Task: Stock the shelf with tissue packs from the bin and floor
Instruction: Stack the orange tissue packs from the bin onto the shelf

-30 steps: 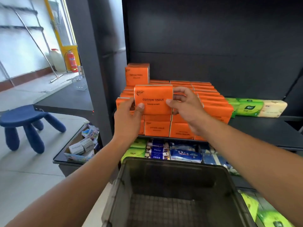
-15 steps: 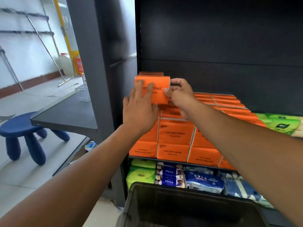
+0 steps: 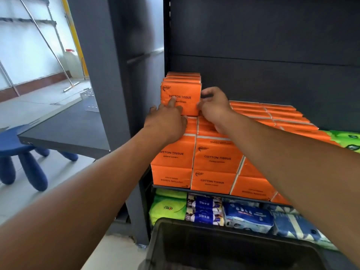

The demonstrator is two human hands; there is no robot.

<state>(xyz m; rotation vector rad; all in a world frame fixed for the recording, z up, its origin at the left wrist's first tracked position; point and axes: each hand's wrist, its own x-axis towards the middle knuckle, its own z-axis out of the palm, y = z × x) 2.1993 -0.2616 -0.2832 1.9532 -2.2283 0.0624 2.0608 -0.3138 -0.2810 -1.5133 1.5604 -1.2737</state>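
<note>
An orange tissue pack (image 3: pixel 184 89) marked COTTON TISSUE stands upright as the front one of a short top row, at the left end of the stacked orange packs (image 3: pixel 217 158) on the dark shelf (image 3: pixel 171 186). My left hand (image 3: pixel 167 121) presses straight fingers against the pack's front face. My right hand (image 3: pixel 214 108) grips the pack's right edge with curled fingers. The dark bin (image 3: pixel 214 242) sits below my arms; what lies inside it is too dark to see.
Green packs (image 3: pixel 344 139) lie at the right end of the shelf. The shelf below holds green (image 3: pixel 167 209) and blue packs (image 3: pixel 247 217). A grey upright post (image 3: pixel 109 75), a dark tabletop (image 3: pixel 68 131) and a blue stool (image 3: pixel 19 154) stand to the left.
The orange pack went from in front of the stack up onto the top row. My left hand slid from its side to its front face. The view moved closer.
</note>
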